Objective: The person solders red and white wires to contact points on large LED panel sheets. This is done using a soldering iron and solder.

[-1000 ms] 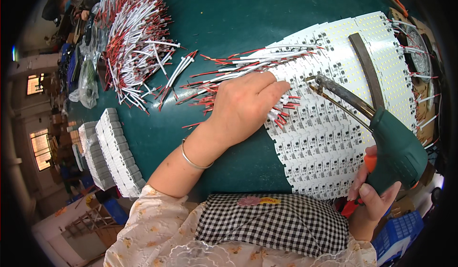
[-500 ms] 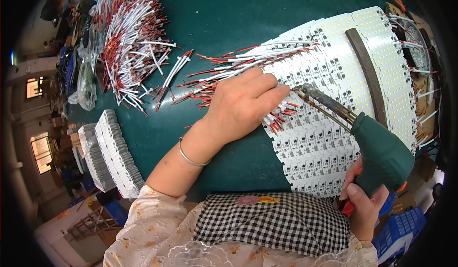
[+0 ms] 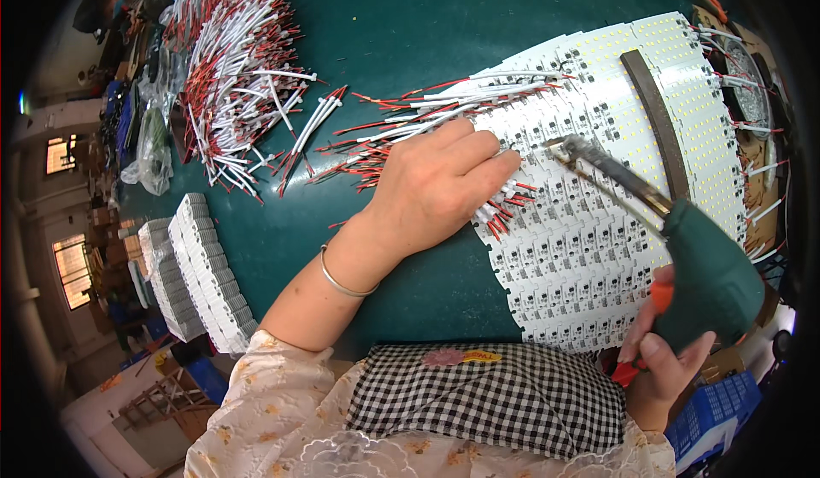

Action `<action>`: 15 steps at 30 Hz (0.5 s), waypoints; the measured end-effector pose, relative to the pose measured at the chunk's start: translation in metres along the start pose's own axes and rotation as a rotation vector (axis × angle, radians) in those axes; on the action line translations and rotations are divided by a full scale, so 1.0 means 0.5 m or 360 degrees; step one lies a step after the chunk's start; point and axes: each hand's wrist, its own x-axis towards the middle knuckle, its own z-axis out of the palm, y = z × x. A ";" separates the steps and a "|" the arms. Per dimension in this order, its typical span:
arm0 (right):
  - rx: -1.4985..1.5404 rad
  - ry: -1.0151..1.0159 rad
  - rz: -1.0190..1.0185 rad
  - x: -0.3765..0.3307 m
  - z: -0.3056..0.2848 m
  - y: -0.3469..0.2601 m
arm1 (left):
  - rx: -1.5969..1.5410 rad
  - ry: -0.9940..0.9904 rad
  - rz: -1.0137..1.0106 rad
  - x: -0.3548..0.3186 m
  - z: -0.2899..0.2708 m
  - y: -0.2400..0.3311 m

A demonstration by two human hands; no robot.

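My left hand is closed over a bunch of red-and-white wires, whose ends stick out on both sides of it. Its fingertips rest at the left edge of a fanned sheet of white LED circuit boards; the pinch itself is hidden under the fingers. In my right hand is the grip of a green soldering gun. The gun's metal tip points up and left over the boards, a little apart from my left fingers. More loose wires lie across the boards' upper left edge.
A dark bar lies across the boards. At the far left of the green table is a big heap of red-and-white wires. Stacked white boards stand at the left edge. A blue basket is at the lower right.
The soldering gun has moved right, its tip drawing away from my left fingertips. My left hand and the wires have stayed almost still.
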 end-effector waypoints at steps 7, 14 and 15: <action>0.0095 -0.0166 -0.0093 0.026 -0.029 -0.007 | -0.0080 -0.0097 -0.0078 0.008 -0.013 0.005; 0.0138 -0.0285 -0.0192 0.037 -0.049 -0.011 | -0.0660 0.0550 -0.0656 0.018 -0.035 0.024; 0.0130 -0.0243 -0.0214 0.038 -0.046 -0.012 | -0.0655 0.0549 -0.0653 0.021 -0.035 0.025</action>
